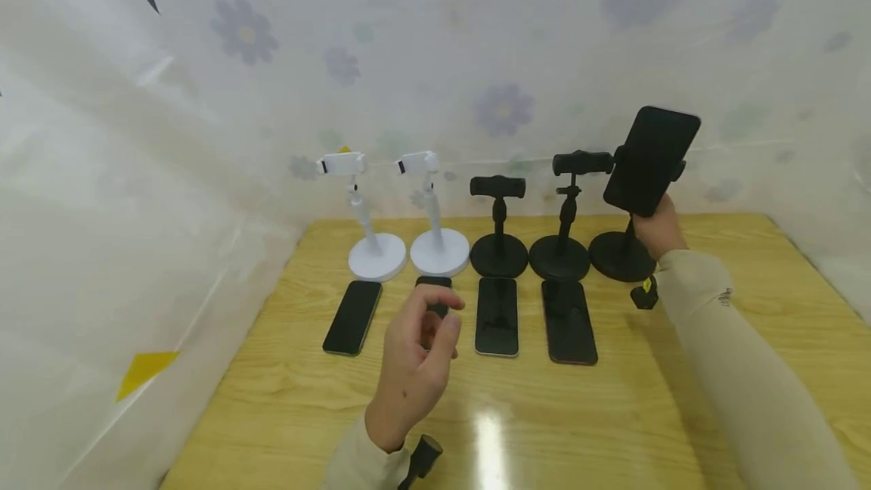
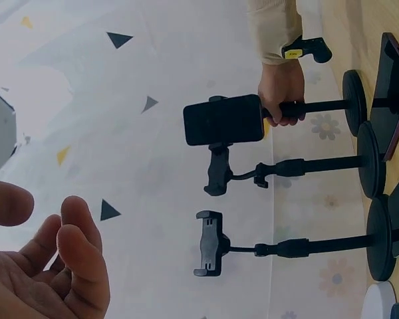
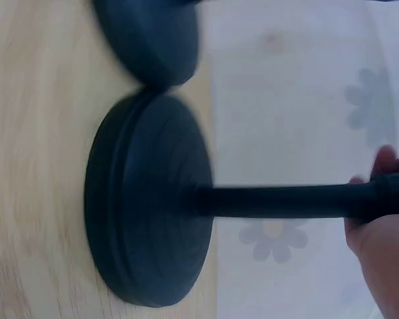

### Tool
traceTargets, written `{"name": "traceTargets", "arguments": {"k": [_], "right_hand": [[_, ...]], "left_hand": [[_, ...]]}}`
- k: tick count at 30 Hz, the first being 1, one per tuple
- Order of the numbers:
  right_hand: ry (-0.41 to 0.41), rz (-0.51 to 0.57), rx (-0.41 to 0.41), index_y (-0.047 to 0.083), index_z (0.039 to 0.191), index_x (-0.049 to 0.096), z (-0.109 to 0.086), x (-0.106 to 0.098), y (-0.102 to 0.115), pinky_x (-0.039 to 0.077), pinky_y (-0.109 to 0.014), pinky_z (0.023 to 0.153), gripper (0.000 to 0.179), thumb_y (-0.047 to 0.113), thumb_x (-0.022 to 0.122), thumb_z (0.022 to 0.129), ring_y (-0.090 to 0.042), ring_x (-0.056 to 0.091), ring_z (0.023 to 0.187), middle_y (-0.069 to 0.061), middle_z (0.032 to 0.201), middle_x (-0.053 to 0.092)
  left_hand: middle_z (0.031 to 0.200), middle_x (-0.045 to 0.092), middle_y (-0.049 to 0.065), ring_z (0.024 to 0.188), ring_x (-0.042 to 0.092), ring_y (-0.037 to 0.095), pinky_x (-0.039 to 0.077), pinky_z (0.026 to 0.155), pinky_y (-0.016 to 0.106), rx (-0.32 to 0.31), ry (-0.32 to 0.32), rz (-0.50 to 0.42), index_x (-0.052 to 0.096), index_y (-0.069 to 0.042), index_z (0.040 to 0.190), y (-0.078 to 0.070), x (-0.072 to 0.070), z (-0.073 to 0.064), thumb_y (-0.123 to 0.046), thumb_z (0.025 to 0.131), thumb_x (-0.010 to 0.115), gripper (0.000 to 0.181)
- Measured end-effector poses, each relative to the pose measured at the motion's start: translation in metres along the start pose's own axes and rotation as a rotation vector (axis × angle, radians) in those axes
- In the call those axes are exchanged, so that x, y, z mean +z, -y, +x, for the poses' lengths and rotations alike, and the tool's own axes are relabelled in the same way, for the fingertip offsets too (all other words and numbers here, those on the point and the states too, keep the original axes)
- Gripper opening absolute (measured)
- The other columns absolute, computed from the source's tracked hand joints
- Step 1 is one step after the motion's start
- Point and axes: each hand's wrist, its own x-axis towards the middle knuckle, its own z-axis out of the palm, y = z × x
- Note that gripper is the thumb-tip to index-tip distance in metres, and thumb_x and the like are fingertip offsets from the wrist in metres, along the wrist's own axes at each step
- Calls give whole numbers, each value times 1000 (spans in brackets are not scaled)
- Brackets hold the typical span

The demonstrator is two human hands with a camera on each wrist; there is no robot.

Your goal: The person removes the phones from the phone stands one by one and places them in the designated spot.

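At the right end of the row, my right hand (image 1: 660,229) grips the upper pole of a black phone stand (image 3: 272,201). A dark smartphone (image 1: 653,159) sits tilted in that stand's clamp. The stand's round base (image 3: 166,206) is at the table, beside the neighbouring base. My left hand (image 1: 418,361) is raised over the table with nothing in it, its fingers loosely curled and thumb apart, as the left wrist view (image 2: 50,266) also shows. Below it in the head view lies a phone (image 1: 434,282), partly hidden by the fingers.
Two white phone stands (image 1: 438,248) and two more black stands (image 1: 500,248) with bare clamps continue the row. Before them lie phones, among them a left one (image 1: 352,317), a middle one (image 1: 497,317) and a right one (image 1: 569,321). A patterned sheet (image 1: 503,59) hangs behind the wooden table (image 1: 531,422).
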Motion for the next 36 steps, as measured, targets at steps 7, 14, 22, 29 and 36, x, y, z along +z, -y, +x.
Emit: {"name": "traceTargets", "arguments": {"k": [7, 14, 22, 29, 36], "right_hand": [[-36, 44, 8, 23, 82, 49, 3, 6, -4, 36, -18, 70, 17, 19, 45, 99, 0, 43, 69, 24, 69, 46], [-226, -211, 69, 8, 74, 45, 12, 23, 0, 37, -28, 65, 22, 11, 45, 96, -12, 44, 63, 6, 63, 48], [-361, -483, 69, -11, 95, 54, 21, 35, 2, 47, -61, 84, 31, 15, 38, 104, -47, 59, 89, -34, 98, 62], [-373, -498, 47, -8, 80, 49, 23, 36, -1, 41, -49, 65, 26, 7, 39, 99, -34, 48, 69, -27, 79, 55], [-248, -412, 114, -10, 102, 50, 18, 25, 6, 45, -48, 78, 28, 13, 36, 104, -39, 54, 89, -29, 99, 57]], "left_hand": [[72, 55, 5, 52, 43, -3, 41, 43, 20, -23, 91, -24, 58, -8, 108, 5, 15, -1, -1, 98, 54, 13], [76, 56, 3, 53, 41, -4, 41, 45, 20, -23, 128, -20, 59, -8, 108, 5, 20, 0, -4, 98, 55, 11], [98, 63, 4, 58, 45, 1, 45, 48, 19, -10, 149, 21, 60, -14, 106, 6, 24, -1, -6, 98, 56, 12], [99, 64, 3, 58, 46, 3, 46, 49, 20, -10, 149, 43, 60, -14, 105, 5, 21, -1, -6, 98, 56, 12], [98, 63, -1, 60, 47, 0, 48, 52, 20, -24, 169, 77, 60, -16, 103, 2, 15, -2, -7, 98, 56, 11]]}}
